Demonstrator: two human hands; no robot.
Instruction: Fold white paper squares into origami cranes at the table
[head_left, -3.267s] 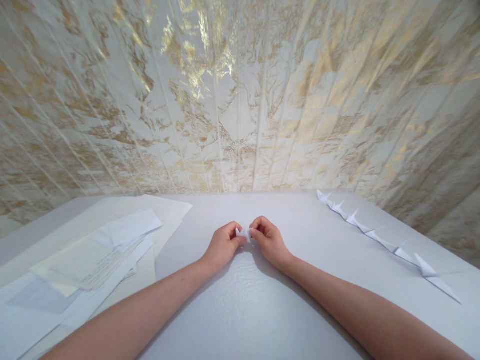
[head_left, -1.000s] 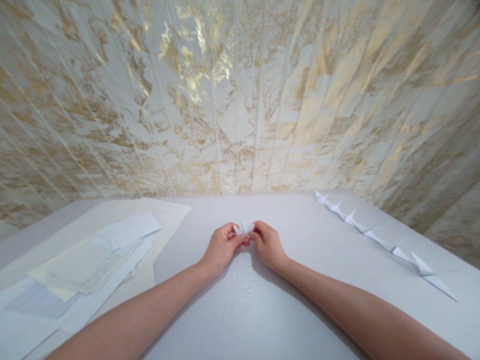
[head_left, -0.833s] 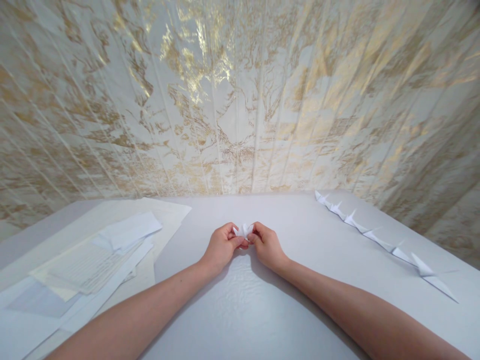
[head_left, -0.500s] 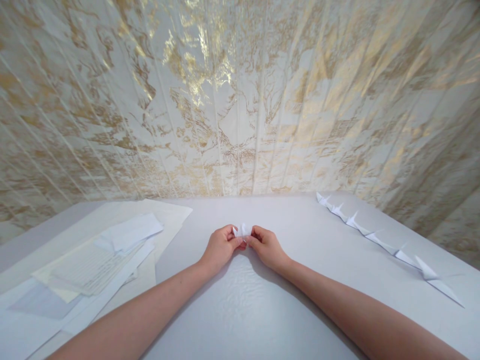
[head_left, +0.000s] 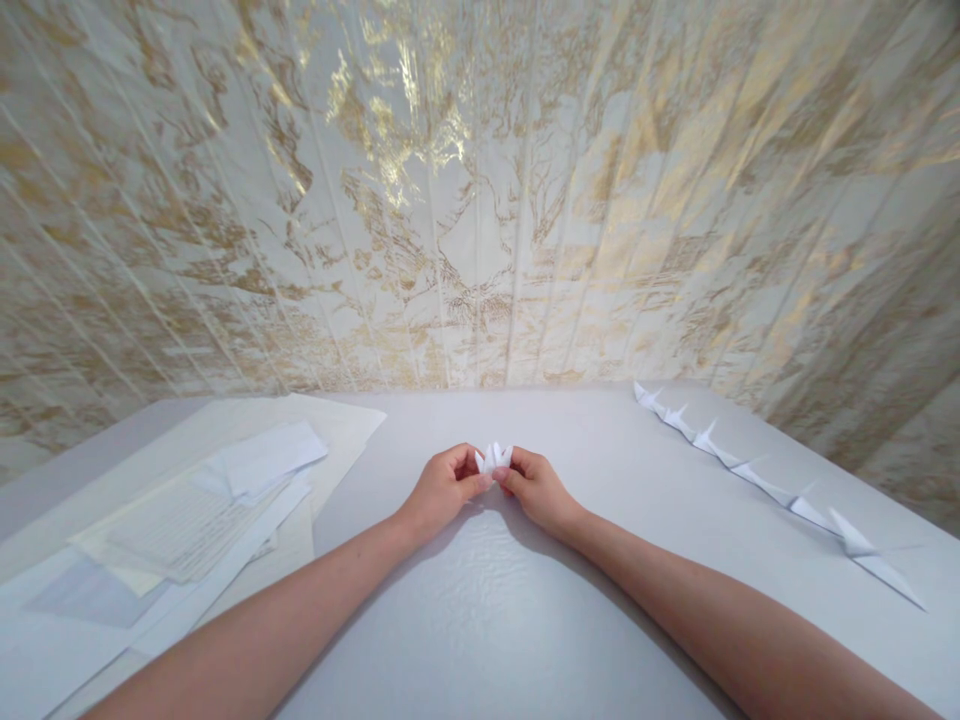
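Note:
A small folded piece of white paper [head_left: 493, 458] with several points sticking upward is held between my two hands, above the middle of the table. My left hand [head_left: 444, 488] pinches its left side, thumb in front. On the other side, my right hand [head_left: 541, 492] grips it between thumb and curled fingers. The fingertips hide its lower part. Along the right side of the table lies a row of several folded white paper cranes [head_left: 855, 540], wings spread.
Loose sheets of paper [head_left: 277, 460], some with printed lines, overlap in a pile on the left of the white table [head_left: 480, 640]. A pale wall covering with gold patterns [head_left: 480, 250] rises behind the table's far edge.
The folded paper has turned a little in my fingers and shifted slightly right, so more of its upright points show. Both hands still grip it.

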